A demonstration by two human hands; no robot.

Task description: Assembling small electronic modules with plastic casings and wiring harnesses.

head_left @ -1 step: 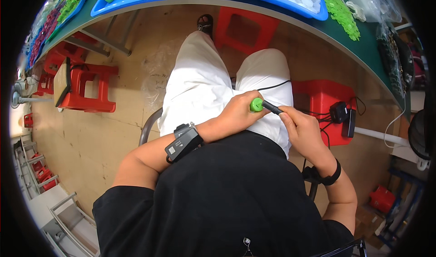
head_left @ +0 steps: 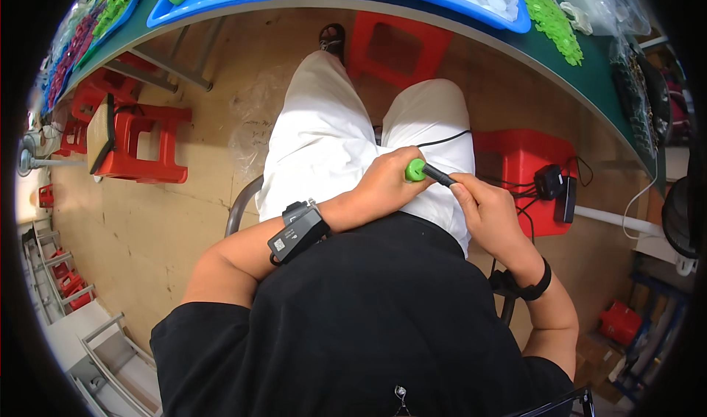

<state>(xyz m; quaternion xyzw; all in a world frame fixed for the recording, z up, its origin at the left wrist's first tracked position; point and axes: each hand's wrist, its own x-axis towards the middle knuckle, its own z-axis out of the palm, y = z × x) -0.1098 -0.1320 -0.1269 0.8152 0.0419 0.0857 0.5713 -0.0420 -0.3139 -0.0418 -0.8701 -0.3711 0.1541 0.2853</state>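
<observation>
Over my lap, my left hand (head_left: pixel 390 179) is closed round a small, round green plastic piece (head_left: pixel 415 170), one face of which shows beyond the fingers. My right hand (head_left: pixel 490 211) grips a black pen-shaped tool (head_left: pixel 439 174) between thumb and fingers. The tool's front end meets the right side of the green piece; whether its tip goes inside cannot be seen. Most of the left fingers are hidden behind the hand and the piece.
Ahead curves a green-topped table (head_left: pixel 589 86) with a blue tray (head_left: pixel 508 21) of white pieces, another blue tray (head_left: pixel 221 5) with green pieces, and a loose green heap (head_left: pixel 552 27). Cables and a black adapter (head_left: pixel 548 182) lie on a red stool (head_left: pixel 515 148) to my right.
</observation>
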